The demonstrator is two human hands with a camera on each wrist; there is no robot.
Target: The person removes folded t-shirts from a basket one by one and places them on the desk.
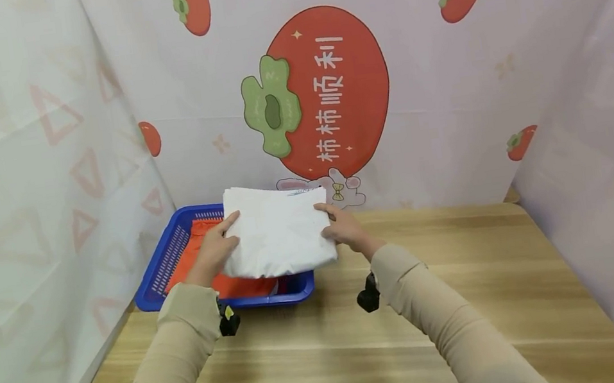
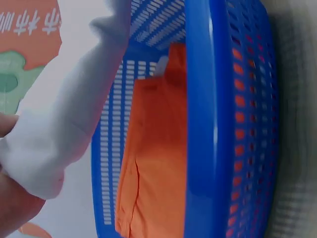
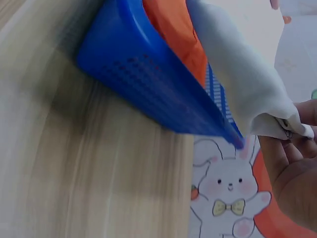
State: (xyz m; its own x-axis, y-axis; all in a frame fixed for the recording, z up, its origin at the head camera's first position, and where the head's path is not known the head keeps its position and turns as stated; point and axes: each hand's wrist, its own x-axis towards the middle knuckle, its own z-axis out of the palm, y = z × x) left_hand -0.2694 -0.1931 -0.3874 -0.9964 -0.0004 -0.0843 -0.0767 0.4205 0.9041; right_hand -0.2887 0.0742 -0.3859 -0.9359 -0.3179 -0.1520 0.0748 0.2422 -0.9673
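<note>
One folded white rectangular cloth is above the three-o'clock side of a rectangular blue plastic basket; the left hand pinches its nine-o'clock edge, the right hand its three-o'clock edge, both closed.

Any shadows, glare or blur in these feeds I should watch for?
Head: lettering readable, soft shadows on the table; left wrist: dim, hazy, faint sheen along the basket rim; right wrist: basket wall soft, dark shadow beside it, white cloth nearly washed out towards the top.
</note>
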